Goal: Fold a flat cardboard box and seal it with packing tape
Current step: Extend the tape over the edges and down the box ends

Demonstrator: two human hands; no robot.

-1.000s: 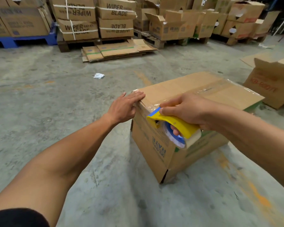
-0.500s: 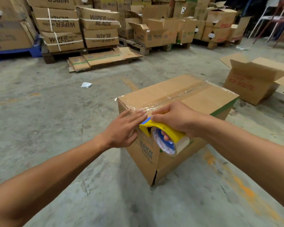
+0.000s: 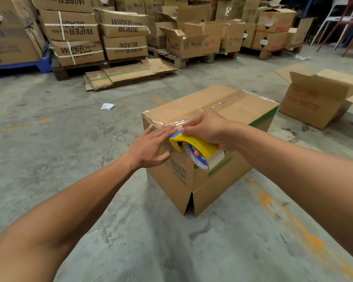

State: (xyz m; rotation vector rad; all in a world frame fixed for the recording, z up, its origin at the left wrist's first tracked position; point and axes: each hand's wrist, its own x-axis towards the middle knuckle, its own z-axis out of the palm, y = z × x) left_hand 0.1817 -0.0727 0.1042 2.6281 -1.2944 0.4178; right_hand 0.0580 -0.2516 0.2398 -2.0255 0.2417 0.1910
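A closed brown cardboard box (image 3: 238,110) stands on the concrete floor, with clear packing tape (image 3: 216,104) along its top seam and over the near edge. My right hand (image 3: 206,127) grips a yellow tape dispenser (image 3: 194,146) with a blue-printed roll, held against the box's near upper corner. My left hand (image 3: 151,147) lies flat with fingers spread on the box's near side, fingertips pressing the tape end just left of the dispenser.
An open box with red print (image 3: 318,98) sits to the right. Flattened cartons (image 3: 128,75) lie ahead by pallets stacked with "WIPER BLADE" boxes (image 3: 122,35). A crumpled white scrap (image 3: 107,106) lies on the floor. Chairs (image 3: 346,19) stand far right.
My left hand slid from the box's top corner down onto its near side, next to the dispenser. The dispenser stayed at the near edge while my view shifted left.
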